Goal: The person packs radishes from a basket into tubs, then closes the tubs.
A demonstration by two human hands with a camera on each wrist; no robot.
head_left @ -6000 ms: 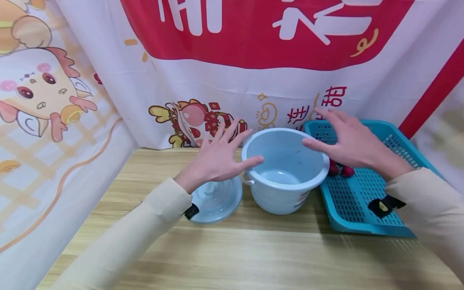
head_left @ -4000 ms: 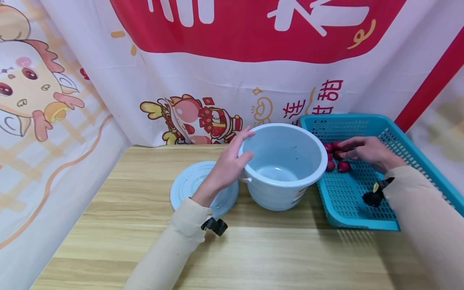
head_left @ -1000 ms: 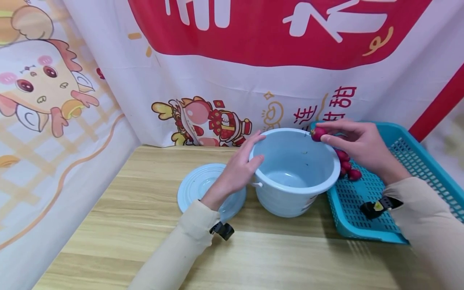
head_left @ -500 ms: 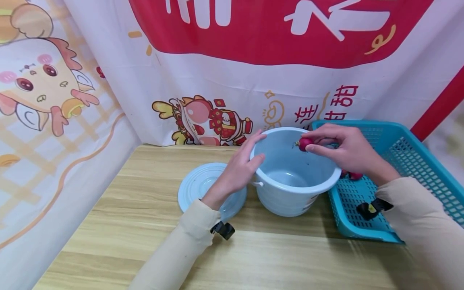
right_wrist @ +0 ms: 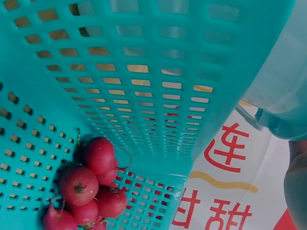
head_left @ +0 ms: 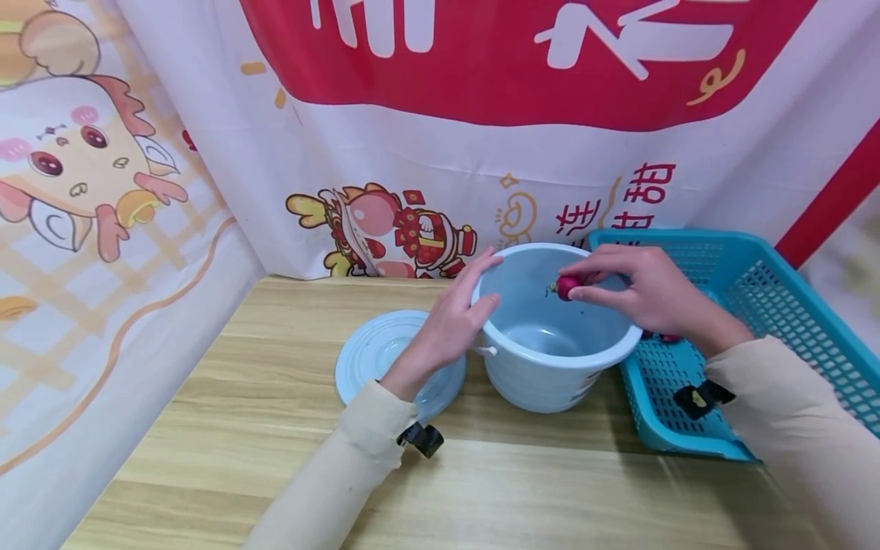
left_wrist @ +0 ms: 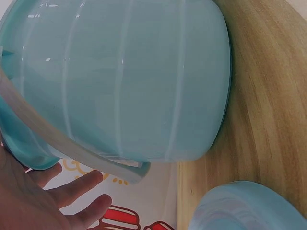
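A light blue plastic bucket [head_left: 550,382] stands upright on the table. My left hand [head_left: 450,317] rests at its left rim, thumb over the inside; in the left wrist view, the fingers [left_wrist: 79,189] are spread and fairly straight beside the wall. Between thumb and fingertips, my right hand [head_left: 642,294] pinches a red radish [head_left: 567,287] with a short greenish stem, over the bucket's opening. Inside, small dark specks show on the wall. The right wrist view shows several more radishes [right_wrist: 79,184] piled in the turquoise basket [head_left: 649,405]; my right forearm partly covers them in the head view.
A round light blue lid [head_left: 367,347] lies left of the bucket on the wooden table [head_left: 227,428], partly under my left wrist. A printed cloth [head_left: 440,183] hangs behind. The basket's side stands close to the bucket's right side. A white handle [left_wrist: 72,143] hangs on the bucket.
My right hand has taken a radish from the basket and carried it left, over the rim and lower into the bucket's opening. My left hand came to the rim earlier and has stayed there.
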